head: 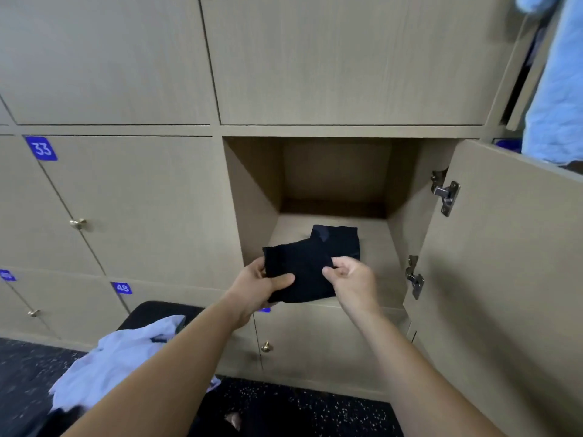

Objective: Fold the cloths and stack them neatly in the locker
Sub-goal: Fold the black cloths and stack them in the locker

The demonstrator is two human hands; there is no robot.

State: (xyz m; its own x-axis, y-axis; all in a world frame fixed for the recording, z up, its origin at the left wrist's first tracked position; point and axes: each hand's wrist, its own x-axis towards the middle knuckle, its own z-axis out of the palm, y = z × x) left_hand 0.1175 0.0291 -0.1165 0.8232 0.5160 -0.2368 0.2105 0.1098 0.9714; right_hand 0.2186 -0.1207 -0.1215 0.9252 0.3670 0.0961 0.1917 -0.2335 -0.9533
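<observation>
A folded black cloth (301,271) is held between both hands at the front edge of the open locker (258,200). My left hand (262,287) grips its left side, thumb on top. My right hand (351,280) pinches its right edge. Behind it, a second folded dark cloth (342,239) lies flat on the locker floor, partly hidden by the held one. A crumpled white cloth (116,354) lies on a black bench at the lower left.
The locker door (504,263) stands open to the right, with two metal hinges (445,193). Closed lockers numbered 33 (41,148) and 48 (122,288) are on the left. A light blue garment (555,83) hangs top right. Dark speckled floor (299,408) lies below.
</observation>
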